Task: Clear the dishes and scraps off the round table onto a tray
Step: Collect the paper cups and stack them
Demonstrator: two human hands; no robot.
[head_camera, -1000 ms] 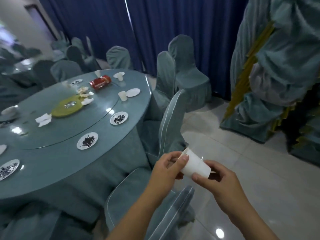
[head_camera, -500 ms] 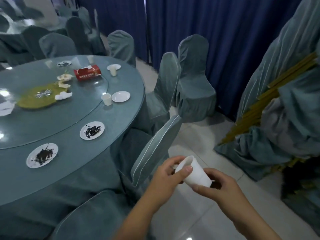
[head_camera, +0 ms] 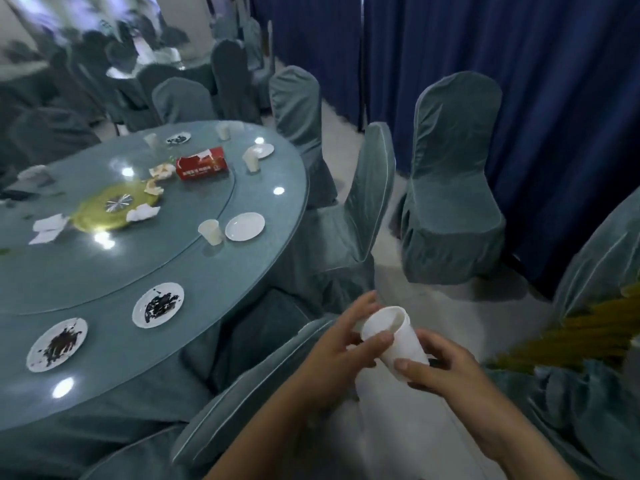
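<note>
Both the left hand [head_camera: 330, 353] and right hand [head_camera: 441, 370] grip a white cup [head_camera: 394, 336]; clear of the round table [head_camera: 300, 206].

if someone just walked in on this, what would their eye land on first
Low in the view, off the table, the left hand and right hand together hold a white cup tilted on its side. To the left, the round table draws the eye with a scrap-smeared plate near its edge and a red box farther back beside crumpled napkins.
</note>
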